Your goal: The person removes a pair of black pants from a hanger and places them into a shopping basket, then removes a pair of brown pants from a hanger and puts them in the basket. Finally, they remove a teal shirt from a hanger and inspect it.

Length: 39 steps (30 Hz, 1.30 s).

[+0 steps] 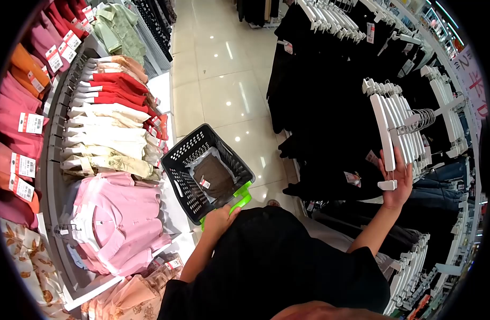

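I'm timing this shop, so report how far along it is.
Done: one brown folded garment lies in the black basket. In hand: the left hand grips the basket's green handle, and the right hand rests open on a white hanger among dark clothes on the rack. Left: that hanger is not lifted off yet; the basket has room.

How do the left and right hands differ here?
The left hand is low and closed around the green handle of the basket; the right hand is raised and open against a white hanger. The left is by the pink shirts, the right at the black garments. Both are bare.
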Tool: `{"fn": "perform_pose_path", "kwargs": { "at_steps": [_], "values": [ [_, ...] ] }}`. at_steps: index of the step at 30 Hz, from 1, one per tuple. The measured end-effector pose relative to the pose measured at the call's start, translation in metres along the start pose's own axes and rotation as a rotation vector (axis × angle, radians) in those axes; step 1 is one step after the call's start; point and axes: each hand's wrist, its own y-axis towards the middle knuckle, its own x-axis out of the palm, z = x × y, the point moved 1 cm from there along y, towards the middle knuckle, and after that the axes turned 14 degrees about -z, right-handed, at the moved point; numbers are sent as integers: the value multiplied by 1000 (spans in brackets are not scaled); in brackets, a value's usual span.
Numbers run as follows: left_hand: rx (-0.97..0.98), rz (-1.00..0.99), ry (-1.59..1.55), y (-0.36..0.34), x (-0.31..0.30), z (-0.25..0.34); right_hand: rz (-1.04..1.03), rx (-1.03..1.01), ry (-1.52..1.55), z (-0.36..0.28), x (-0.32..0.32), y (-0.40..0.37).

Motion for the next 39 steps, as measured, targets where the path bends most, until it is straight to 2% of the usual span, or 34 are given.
{"fn": "perform_pose_path", "kwargs": {
  "at_steps": [3,5,6,7,9,10,11,12,13,14,16,17,18,19,21,23,24,26,29,33,36,39],
  "values": [
    [93,8,-49,1,-10,-9,195,-52,-359,10,-3,-22],
    [107,11,-25,0,-14,-17,554,-120,-813,24,14,-33],
    [115,22,5,-1,-20,-22,655,-203,-941,32,20,-34],
    [118,11,7,-1,-25,-27,665,-196,-944,38,29,-40],
    [142,-42,97,2,-38,-37,855,-437,-1853,54,72,-46],
    [164,-34,108,3,-44,-43,815,-548,-1944,65,86,-47],
    [163,-29,107,5,-50,-47,693,-757,-1910,78,88,-44],
    [176,-22,129,8,-55,-52,535,-842,-1778,95,94,-37],
    [187,-14,150,10,-61,-56,484,-610,-1607,118,113,-34],
    [210,18,168,12,-66,-60,314,-509,-1481,145,133,-25],
    [245,65,189,19,-73,-70,-98,-123,-1430,202,168,-12],
    [228,67,212,25,-74,-77,-276,56,-1288,240,177,-7],
    [237,69,221,28,-79,-80,-476,-16,-1293,283,177,-4],
    [246,76,230,32,-83,-84,-651,4,-1226,313,192,0],
    [278,89,241,41,-90,-94,-835,111,-1086,377,207,-3],
    [216,90,236,48,-98,-100,-1027,118,-1071,437,206,-11],
    [208,106,232,51,-101,-103,-975,415,-1131,447,208,-15],
    [166,129,222,59,-106,-112,-964,371,-1137,465,204,-5],
    [214,371,161,75,-114,-120,-964,332,-1098,474,204,12],
    [94,299,202,93,-124,-124,-1047,294,-1003,484,197,38],
    [17,215,230,112,-132,-128,-1118,350,-947,490,192,61],
    [-5,228,225,131,-142,-124,-1177,389,-887,496,179,85]
  ]
}}
